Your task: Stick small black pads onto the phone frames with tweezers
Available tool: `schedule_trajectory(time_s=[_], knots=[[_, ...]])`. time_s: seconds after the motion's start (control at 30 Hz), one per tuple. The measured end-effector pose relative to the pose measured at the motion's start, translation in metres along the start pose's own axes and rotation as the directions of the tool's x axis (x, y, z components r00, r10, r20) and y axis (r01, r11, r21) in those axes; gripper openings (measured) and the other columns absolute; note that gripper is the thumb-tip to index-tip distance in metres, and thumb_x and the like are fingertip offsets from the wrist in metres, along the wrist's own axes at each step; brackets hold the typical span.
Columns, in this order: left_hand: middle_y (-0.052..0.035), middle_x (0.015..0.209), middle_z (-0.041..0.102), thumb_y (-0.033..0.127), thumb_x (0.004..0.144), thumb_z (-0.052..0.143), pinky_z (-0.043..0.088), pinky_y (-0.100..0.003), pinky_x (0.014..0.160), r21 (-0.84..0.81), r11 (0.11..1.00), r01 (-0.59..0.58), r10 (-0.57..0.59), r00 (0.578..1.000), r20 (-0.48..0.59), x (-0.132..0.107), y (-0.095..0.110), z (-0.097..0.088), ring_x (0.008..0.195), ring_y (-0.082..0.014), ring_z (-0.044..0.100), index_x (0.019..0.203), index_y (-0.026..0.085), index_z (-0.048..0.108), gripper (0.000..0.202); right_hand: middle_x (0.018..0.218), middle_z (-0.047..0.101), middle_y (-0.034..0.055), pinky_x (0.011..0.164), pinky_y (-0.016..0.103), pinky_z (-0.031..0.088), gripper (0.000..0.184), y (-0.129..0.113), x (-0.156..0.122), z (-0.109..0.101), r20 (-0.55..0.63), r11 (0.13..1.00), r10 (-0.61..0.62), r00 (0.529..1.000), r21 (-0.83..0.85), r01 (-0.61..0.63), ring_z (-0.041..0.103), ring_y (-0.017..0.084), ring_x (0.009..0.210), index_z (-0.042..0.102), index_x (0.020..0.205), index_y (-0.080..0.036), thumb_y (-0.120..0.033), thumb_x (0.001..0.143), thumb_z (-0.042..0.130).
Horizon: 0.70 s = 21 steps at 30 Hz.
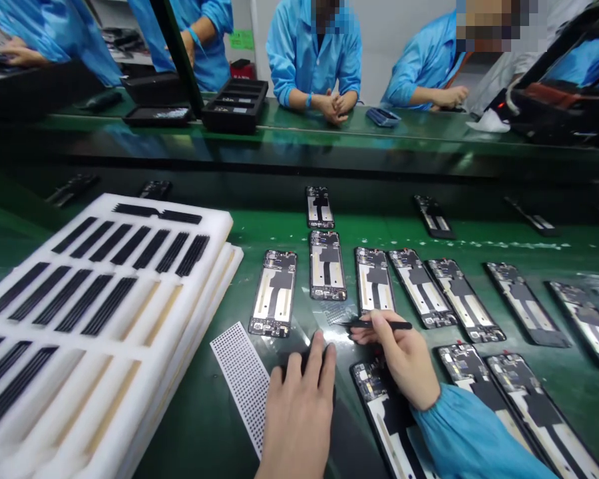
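Observation:
My right hand (404, 356) pinches black tweezers (382, 325), their tip pointing left over a shiny clear sheet (324, 316) with small dots on it. Flat on the green bench, my left hand (299, 412) has its fingers stretched out, beside a white sheet with rows of dark dots (242, 379). Just beyond the tweezers lies an opened phone body (374, 276), its lower end partly hidden by my right hand. Another opened phone (273, 293) lies further left. Under my right wrist sits a larger, nearer phone body (392, 419), partly covered.
White foam trays (180, 372) with slots holding black strips are stacked on the left. Several more opened phones (464, 299) lie to the right. Beyond a raised ledge (279, 140), people in blue coats (314, 53) stand or lean near black bins (235, 106).

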<state>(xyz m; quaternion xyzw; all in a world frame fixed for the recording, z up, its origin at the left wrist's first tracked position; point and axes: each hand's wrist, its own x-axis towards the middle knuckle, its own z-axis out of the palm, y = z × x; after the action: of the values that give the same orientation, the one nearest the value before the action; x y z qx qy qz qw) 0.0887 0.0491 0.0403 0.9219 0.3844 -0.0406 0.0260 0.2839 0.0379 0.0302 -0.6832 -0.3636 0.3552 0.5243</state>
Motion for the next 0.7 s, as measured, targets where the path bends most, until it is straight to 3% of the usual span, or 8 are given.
schedule_trajectory(time_s=[0.17, 0.27, 0.3, 0.37, 0.43, 0.47, 0.57, 0.7], knots=[[-0.0054, 0.155, 0.047, -0.002, 0.076, 0.053, 0.06, -0.054, 0.076, -0.128, 0.992, 0.014, -0.024, 0.997, -0.075, 0.0, 0.002, 0.008, 0.1, -0.0345, 0.063, 0.144, 0.023, 0.055, 0.072, 0.08, 0.079, 0.0104, 0.067, 0.032, 0.064, 0.045, 0.005, -0.001, -0.001, 0.008, 0.999, -0.025, 1.0, -0.042, 0.025, 0.076, 0.023, 0.068, 0.072, 0.09, -0.018, -0.061, 0.092, 0.06], [-0.0088, 0.142, 0.061, -0.002, 0.083, 0.043, 0.056, -0.052, 0.09, -0.521, 0.852, 0.055, -0.146, 0.98, -0.136, -0.004, 0.001, 0.0, 0.111, -0.0321, 0.062, 0.141, 0.021, 0.055, 0.063, 0.08, 0.079, 0.0105, 0.069, 0.032, 0.063, 0.045, 0.007, 0.001, -0.002, 0.008, 0.999, -0.032, 0.999, -0.034, 0.032, 0.076, 0.022, 0.068, 0.073, 0.096, -0.017, -0.06, 0.092, 0.061], [-0.0094, 0.131, 0.067, 0.003, 0.089, 0.042, 0.055, -0.048, 0.092, -0.705, 0.702, 0.098, -0.252, 0.96, -0.118, -0.005, 0.0, -0.007, 0.109, -0.0286, 0.064, 0.137, 0.022, 0.057, 0.054, 0.08, 0.079, 0.0102, 0.069, 0.032, 0.063, 0.045, 0.006, 0.002, -0.002, 0.005, 0.999, -0.032, 0.999, -0.013, 0.032, 0.076, 0.022, 0.068, 0.073, 0.097, -0.016, -0.059, 0.092, 0.062], [-0.0085, 0.108, 0.072, 0.024, 0.1, 0.046, 0.057, -0.036, 0.08, -0.958, 0.22, 0.183, -0.428, 0.901, 0.073, -0.008, -0.003, -0.021, 0.09, -0.0216, 0.065, 0.129, 0.022, 0.058, 0.032, 0.08, 0.079, 0.0099, 0.069, 0.03, 0.063, 0.043, 0.001, 0.001, -0.003, -0.005, 0.997, -0.037, 0.999, 0.074, 0.037, 0.076, 0.022, 0.069, 0.074, 0.095, -0.016, -0.057, 0.092, 0.064], [-0.0058, 0.095, 0.069, 0.041, 0.098, 0.055, 0.055, -0.029, 0.058, -0.937, -0.28, 0.207, -0.394, 0.866, 0.309, -0.011, -0.006, -0.034, 0.073, -0.0175, 0.059, 0.123, 0.021, 0.056, 0.032, 0.083, 0.078, 0.0097, 0.069, 0.031, 0.064, 0.04, -0.009, -0.008, -0.006, 0.009, 0.982, -0.038, 0.999, 0.188, 0.035, 0.077, 0.022, 0.069, 0.075, 0.093, -0.017, -0.055, 0.092, 0.065], [-0.0051, 0.094, 0.067, 0.041, 0.095, 0.059, 0.052, -0.026, 0.052, -0.865, -0.462, 0.196, -0.315, 0.875, 0.366, -0.012, -0.008, -0.04, 0.071, -0.0168, 0.057, 0.122, 0.021, 0.054, 0.034, 0.086, 0.079, 0.01, 0.07, 0.032, 0.065, 0.038, -0.015, -0.016, -0.007, 0.033, 0.974, -0.033, 0.999, 0.224, 0.025, 0.077, 0.023, 0.07, 0.076, 0.093, -0.017, -0.053, 0.093, 0.064], [-0.0054, 0.094, 0.066, 0.031, 0.091, 0.064, 0.05, -0.023, 0.049, -0.673, -0.723, 0.152, -0.088, 0.947, 0.308, -0.018, -0.011, -0.047, 0.072, -0.0161, 0.06, 0.119, 0.018, 0.056, 0.032, 0.097, 0.079, 0.011, 0.076, 0.032, 0.066, 0.033, -0.037, -0.045, -0.013, 0.112, 0.987, -0.051, 0.992, 0.158, 0.033, 0.079, 0.026, 0.082, 0.078, 0.097, -0.021, -0.046, 0.098, 0.058], [-0.007, 0.094, 0.067, 0.021, 0.097, 0.056, 0.048, -0.02, 0.052, -0.572, -0.793, 0.208, 0.065, 0.963, 0.261, -0.025, -0.01, -0.049, 0.068, -0.0121, 0.062, 0.115, 0.015, 0.058, 0.019, 0.092, 0.08, 0.0059, 0.079, 0.023, 0.064, 0.027, -0.061, -0.068, -0.015, 0.126, 0.965, -0.238, 0.963, -0.083, 0.25, 0.079, 0.023, 0.088, 0.081, 0.094, -0.028, -0.042, 0.099, 0.058]])
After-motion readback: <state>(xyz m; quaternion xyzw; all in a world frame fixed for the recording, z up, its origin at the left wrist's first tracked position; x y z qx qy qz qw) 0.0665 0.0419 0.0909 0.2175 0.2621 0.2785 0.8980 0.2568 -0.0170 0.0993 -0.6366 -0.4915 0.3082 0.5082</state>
